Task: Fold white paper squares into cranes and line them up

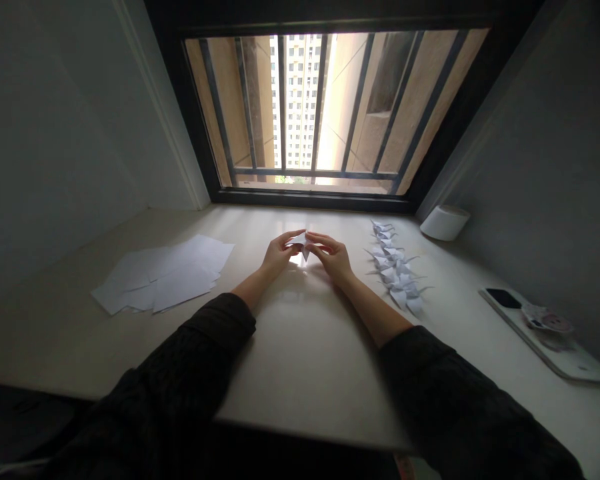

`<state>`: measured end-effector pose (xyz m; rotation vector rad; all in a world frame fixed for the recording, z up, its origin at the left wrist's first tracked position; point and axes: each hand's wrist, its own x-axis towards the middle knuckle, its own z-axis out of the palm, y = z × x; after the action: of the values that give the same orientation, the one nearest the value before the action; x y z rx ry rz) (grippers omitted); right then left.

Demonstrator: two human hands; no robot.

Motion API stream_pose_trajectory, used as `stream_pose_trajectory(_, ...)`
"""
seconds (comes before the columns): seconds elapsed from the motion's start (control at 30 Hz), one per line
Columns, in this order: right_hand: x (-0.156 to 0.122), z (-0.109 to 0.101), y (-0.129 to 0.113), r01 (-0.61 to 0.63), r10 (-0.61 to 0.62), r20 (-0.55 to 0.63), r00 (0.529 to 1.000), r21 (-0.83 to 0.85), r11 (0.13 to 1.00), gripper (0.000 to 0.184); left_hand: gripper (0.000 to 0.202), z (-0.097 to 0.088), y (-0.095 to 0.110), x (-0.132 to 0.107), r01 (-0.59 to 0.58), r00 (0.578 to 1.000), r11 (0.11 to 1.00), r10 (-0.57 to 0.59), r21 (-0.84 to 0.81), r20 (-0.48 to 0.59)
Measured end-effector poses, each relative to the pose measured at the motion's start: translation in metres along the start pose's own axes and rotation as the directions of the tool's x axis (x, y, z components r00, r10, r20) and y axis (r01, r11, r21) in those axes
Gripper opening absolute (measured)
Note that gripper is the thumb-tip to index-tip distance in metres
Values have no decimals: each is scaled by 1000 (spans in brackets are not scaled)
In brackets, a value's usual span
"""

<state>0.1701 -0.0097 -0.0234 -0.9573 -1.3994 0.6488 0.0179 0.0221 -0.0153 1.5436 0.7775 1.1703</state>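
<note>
I am holding a small folded white paper point(300, 239) in front of me, near the middle of the table point(300, 360). My left hand point(283, 248) is pinching its left side, and my right hand point(334, 255) is pinching its right side, with the thumbs and fingers bending around it. One sharp tip is pointing down, toward me, and another bit is reaching up between my fingertips. My fingers are hiding the sides, so I am not telling for sure which way its long line is going.

On my right, a row of folded paper shapes point(391, 259) is running from near the window point(300, 107) back toward me, with thin tips sticking out sideways. On my left, flat white sheets point(180, 273) are lying in a messy pile. A phone point(520, 330) is resting far right.
</note>
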Motion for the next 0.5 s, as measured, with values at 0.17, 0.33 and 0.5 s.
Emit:
stream_pose_trajectory(0.17,-2,1,5,-55,54,-42,998,-21,998,35,47,0,-5,2,-24,1000,1000,24,9,3)
stream_pose_trajectory(0.33,-3,0,5,-34,23,-101,995,-116,993,33,44,-1,-13,5,-100,994,995,99,25,38)
stream_pose_trajectory(0.5,-3,-1,3,-12,-3,-103,995,-145,989,32,43,0,-14,7,-125,992,990,124,63,26)
